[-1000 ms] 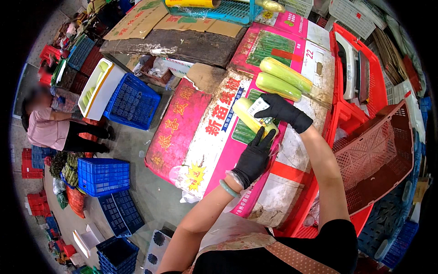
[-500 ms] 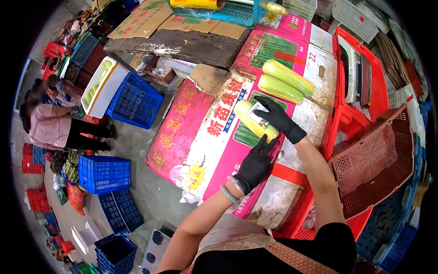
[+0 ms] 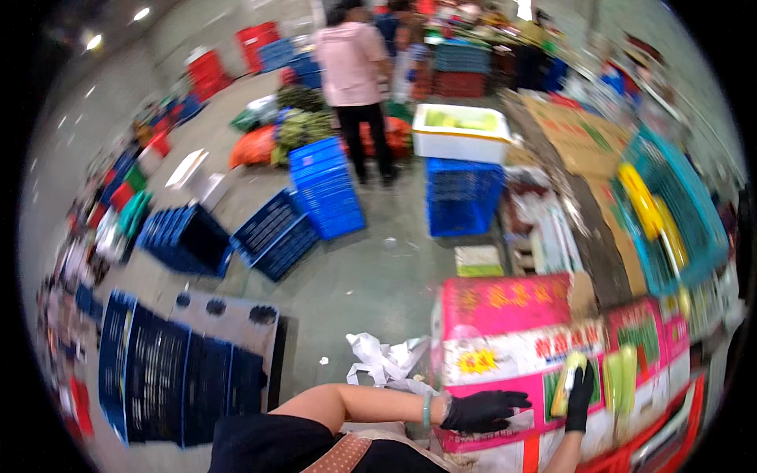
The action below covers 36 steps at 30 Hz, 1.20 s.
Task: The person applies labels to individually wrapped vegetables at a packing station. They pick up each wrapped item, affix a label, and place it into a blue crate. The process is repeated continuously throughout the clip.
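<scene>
A pale green and yellow pack that looks like wrapped corn (image 3: 561, 386) lies on pink-and-white cardboard (image 3: 505, 361) at lower right. My black-gloved right hand (image 3: 579, 400) is closed over its right side. Motion blur softens the fingers, and the hand covers part of the pack. To the left, my gloved left hand (image 3: 482, 411) hovers over the cardboard with fingers stretched out, apart from the pack and holding nothing. A pale bracelet is on that wrist. Two similar packs (image 3: 620, 380) lie side by side just right of my right hand.
A teal basket (image 3: 702, 272) with yellow rolls stands at far right. Red crate edges (image 3: 694, 418) border the cardboard. Blue crates (image 3: 327, 189) stand on the floor, and a white foam box (image 3: 461, 147) tops one. White plastic (image 3: 382, 359) lies nearby. A person in pink (image 3: 351, 67) stands farther back.
The view has swung left and up, showing more floor. My left hand has come off the pack's lower end and opened to its left. My right hand remains at the pack.
</scene>
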Each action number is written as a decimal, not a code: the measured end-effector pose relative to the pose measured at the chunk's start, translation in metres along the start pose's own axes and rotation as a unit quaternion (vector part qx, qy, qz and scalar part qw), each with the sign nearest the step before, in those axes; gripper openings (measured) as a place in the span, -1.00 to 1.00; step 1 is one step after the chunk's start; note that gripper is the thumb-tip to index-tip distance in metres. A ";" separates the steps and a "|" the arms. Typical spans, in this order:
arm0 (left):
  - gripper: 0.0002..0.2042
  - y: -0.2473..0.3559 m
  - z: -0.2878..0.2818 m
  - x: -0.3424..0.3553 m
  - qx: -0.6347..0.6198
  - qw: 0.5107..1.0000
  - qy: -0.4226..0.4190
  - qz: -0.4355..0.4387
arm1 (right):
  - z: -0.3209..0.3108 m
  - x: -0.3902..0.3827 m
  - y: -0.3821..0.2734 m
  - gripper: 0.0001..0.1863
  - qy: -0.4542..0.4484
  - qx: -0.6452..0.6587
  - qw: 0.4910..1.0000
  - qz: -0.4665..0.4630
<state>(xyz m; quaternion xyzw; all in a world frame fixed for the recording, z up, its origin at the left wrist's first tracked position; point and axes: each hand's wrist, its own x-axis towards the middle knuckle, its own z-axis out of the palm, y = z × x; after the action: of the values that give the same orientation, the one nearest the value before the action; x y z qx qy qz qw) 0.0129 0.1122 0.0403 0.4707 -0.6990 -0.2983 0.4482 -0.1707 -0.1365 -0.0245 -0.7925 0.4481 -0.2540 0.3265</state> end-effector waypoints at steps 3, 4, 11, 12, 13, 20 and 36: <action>-0.55 0.027 -0.048 -0.061 -0.008 0.994 0.035 -0.103 | 0.012 0.003 -0.018 -0.51 -0.087 -0.017 0.994 0.059; -0.59 0.035 -0.061 -0.083 -0.047 0.988 0.071 -0.128 | 0.023 0.003 -0.042 -0.51 -0.118 -0.003 0.990 0.078; -0.62 0.090 -0.112 -0.287 -0.174 0.856 0.410 -0.263 | 0.173 -0.059 -0.274 -0.50 -0.311 0.148 0.938 -0.032; -0.63 0.092 -0.114 -0.323 -0.111 0.853 0.444 -0.253 | 0.198 -0.077 -0.308 -0.50 -0.345 0.161 0.923 -0.054; -0.64 0.112 -0.124 -0.354 -0.144 0.830 0.482 -0.242 | 0.218 -0.098 -0.346 -0.50 -0.369 0.177 0.909 -0.074; -0.50 0.227 -0.118 -0.592 -0.160 0.688 0.679 -0.198 | 0.380 -0.294 -0.625 -0.50 -0.606 0.309 0.712 -0.177; -0.74 0.378 -0.037 -0.769 0.004 0.448 0.863 -0.232 | 0.656 -0.870 -0.819 -0.39 -0.740 -0.107 0.336 -0.572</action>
<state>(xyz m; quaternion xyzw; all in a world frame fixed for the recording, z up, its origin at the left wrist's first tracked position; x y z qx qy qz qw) 0.0186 0.9672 0.1068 0.6328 0.1817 0.1711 0.7330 0.3230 1.1319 0.0588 -0.7459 -0.5173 0.3624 0.2112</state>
